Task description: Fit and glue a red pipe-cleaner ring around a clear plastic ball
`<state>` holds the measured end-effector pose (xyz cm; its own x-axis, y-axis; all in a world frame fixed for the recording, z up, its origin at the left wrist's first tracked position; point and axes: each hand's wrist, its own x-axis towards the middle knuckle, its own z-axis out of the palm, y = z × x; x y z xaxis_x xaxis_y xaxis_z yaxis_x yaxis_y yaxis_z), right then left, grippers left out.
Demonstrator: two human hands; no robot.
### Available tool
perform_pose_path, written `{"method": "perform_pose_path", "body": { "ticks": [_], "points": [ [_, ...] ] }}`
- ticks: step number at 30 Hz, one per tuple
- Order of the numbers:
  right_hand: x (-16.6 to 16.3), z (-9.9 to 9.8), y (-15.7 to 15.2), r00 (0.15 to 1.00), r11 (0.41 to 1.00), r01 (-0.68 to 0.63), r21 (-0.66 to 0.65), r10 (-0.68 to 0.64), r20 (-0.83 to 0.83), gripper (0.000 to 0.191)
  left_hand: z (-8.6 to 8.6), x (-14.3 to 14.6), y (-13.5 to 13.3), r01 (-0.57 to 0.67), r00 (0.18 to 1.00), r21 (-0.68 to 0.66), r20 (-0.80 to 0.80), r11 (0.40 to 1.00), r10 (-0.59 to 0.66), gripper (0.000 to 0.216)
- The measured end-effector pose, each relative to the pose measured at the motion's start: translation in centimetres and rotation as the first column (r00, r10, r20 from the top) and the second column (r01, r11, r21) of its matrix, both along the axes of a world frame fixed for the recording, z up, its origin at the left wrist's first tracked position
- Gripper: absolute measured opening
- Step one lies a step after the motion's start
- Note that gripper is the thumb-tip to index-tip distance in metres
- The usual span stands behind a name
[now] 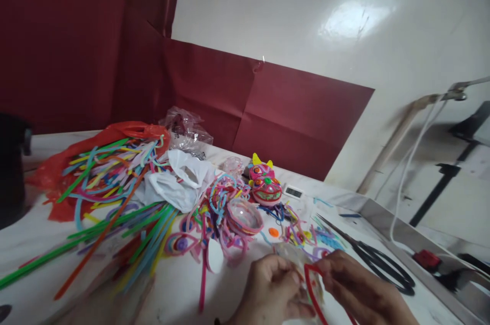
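Note:
My left hand and my right hand meet at the bottom of the view, fingers pinched on a bent red pipe cleaner and a small clear piece between them. Just beyond lie curled pipe-cleaner shapes, a clear plastic dome and a pink toy mask with yellow horns. Black scissors rest to the right of my right hand.
A heap of long coloured pipe cleaners covers the white table's left side, with a red plastic bag, a white bag and a clear bag behind. A dark red sheet lines the wall. White cables hang at the right.

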<state>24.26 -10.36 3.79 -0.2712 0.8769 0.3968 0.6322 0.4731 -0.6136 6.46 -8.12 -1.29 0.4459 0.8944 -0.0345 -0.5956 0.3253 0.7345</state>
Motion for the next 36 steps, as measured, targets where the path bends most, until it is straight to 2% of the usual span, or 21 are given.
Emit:
{"method": "perform_pose_path", "body": {
  "ticks": [3,7,12,17,24,36],
  "points": [
    [-0.5,0.2,-0.2,0.997,0.997,0.060,0.055,-0.057,-0.059,0.024,0.5,-0.3,-0.2,-0.021,1.000,0.020,0.017,1.000,0.021,0.035],
    [-0.8,0.5,-0.7,0.996,0.989,0.088,0.121,-0.084,-0.034,0.019,0.4,-0.2,-0.1,-0.074,0.997,0.018,-0.008,0.997,0.074,0.037],
    [-0.8,0.2,-1.4,0.997,0.983,0.074,0.167,-0.072,-0.012,0.013,0.1,-0.1,0.0,-0.053,0.997,0.014,-0.061,0.999,0.054,0.034],
    [-1.0,-0.6,-1.4,0.995,0.967,0.043,0.252,-0.064,0.073,0.019,0.4,-0.1,-0.2,-0.080,0.989,-0.036,-0.131,0.996,0.074,0.038],
    [-1.1,-0.9,-1.3,0.990,0.957,0.020,0.290,-0.060,0.130,0.027,0.9,-0.1,-0.4,-0.138,0.972,-0.082,-0.201,0.987,0.119,0.028],
    [-1.6,-1.0,-1.7,0.987,0.953,-0.009,0.303,-0.041,0.158,0.026,1.3,-0.3,-0.6,-0.093,0.976,-0.036,-0.200,0.995,0.084,0.026]
  ]
}}
